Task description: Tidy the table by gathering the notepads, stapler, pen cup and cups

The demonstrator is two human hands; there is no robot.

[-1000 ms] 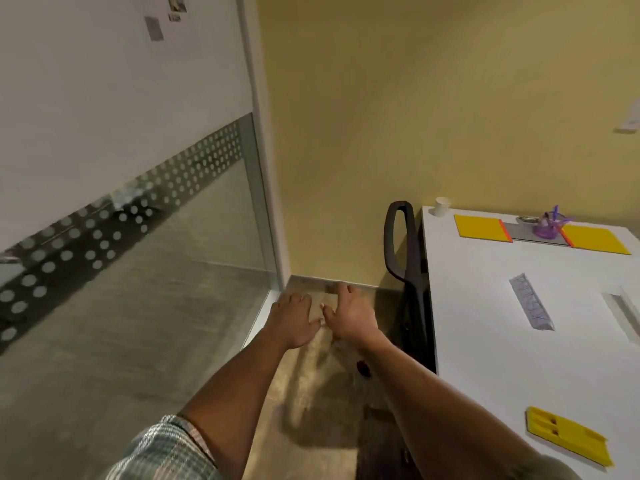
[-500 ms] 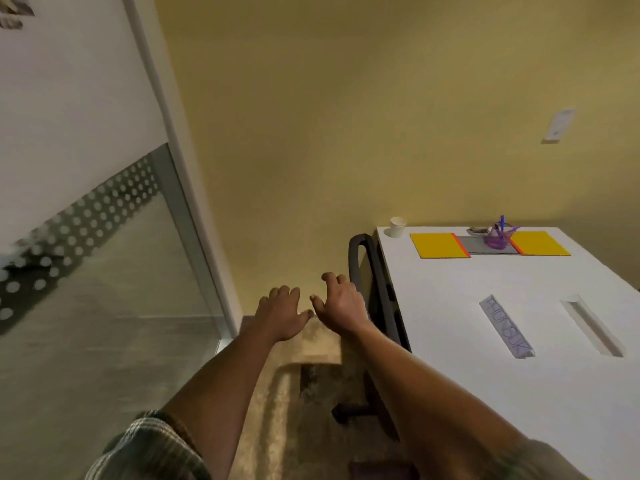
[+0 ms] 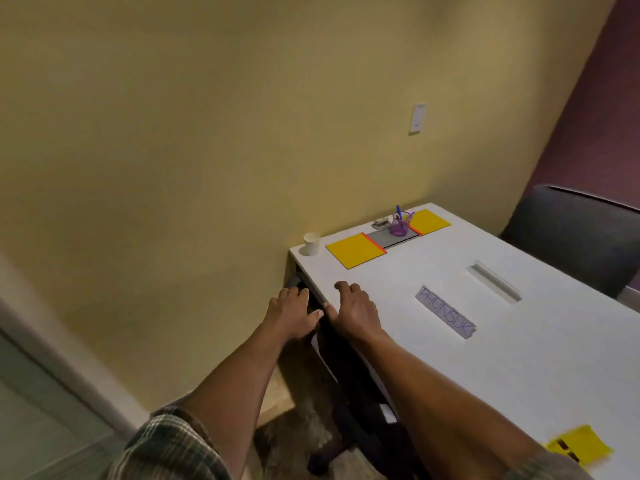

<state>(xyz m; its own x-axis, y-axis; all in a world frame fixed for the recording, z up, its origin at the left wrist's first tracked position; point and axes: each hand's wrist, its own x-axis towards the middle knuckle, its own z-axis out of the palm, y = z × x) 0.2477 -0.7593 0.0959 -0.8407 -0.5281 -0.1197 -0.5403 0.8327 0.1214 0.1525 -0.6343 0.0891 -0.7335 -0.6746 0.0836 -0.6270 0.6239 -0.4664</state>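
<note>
Two empty hands, left hand (image 3: 292, 315) and right hand (image 3: 355, 311), fingers spread, near name plate (image 3: 446, 316) reading "PHUNSUK".

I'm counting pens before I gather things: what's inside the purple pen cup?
The purple pen cup holds a blue pen and at least one more purple or pink stick. It is too small and blurred for an exact count; the cup's bottom can't be seen.

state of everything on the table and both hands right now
paper cup: upright, at the table corner
pen cup: upright, pens inside
left notepad: flat, closed
right notepad: flat, closed
stapler: lying beside the pen cup
left hand: open, empty
right hand: open, empty
</note>
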